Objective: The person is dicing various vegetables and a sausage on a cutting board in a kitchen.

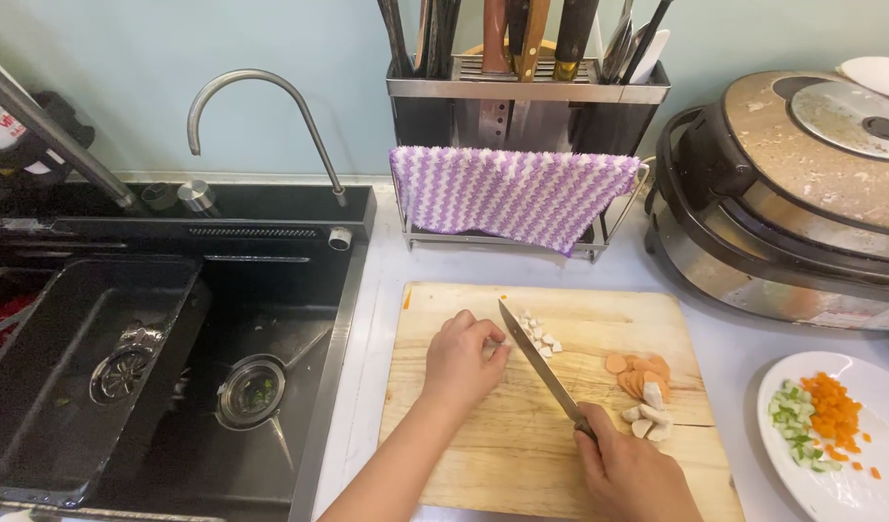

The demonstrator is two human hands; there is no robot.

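Head view is looking down on a pale rectangular wooden cutting board [522, 425] lying on a white counter beside a black double sink [174, 367]. The left hand [461, 360] is curling its fingers closed over a small white piece of vegetable at the blade's edge, knuckles forward — seemingly so the fingertips are staying tucked clear of the edge. The right hand [630, 476] is gripping the handle of a long steel kitchen knife [539, 360], fingers wrapped shut around it, the blade slanting across the board with its tip by a scatter of small white diced cubes [539, 334]. Thin orange carrot rounds [640, 372] and chunky white slices [649, 416] are waiting toward the board's right side (apart from the blade). A round white plate [879, 483] is holding diced orange and green bits — smooth glaze against rough grain.
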